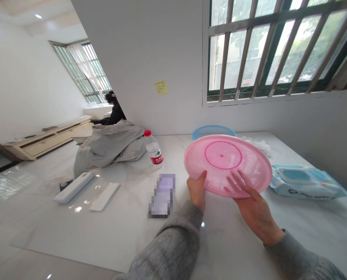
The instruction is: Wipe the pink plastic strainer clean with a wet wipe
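A round pink plastic colander with a mesh of small holes is held up over the white table, tilted so its inside faces me. My left hand grips its near left rim, thumb over the edge. At the near right rim, my right hand is closed on it with the thumb on top; its other fingers show through the mesh from beneath. Behind the colander, a blue mesh basket lies on the table, partly hidden. A pack of wet wipes lies to the right of my right hand.
Left of my hands lies a blurred-out phone. A red-capped bottle stands behind it, beside a heap of grey cloth. Two white oblong objects, one a long case, lie at the left. A person sits far off.
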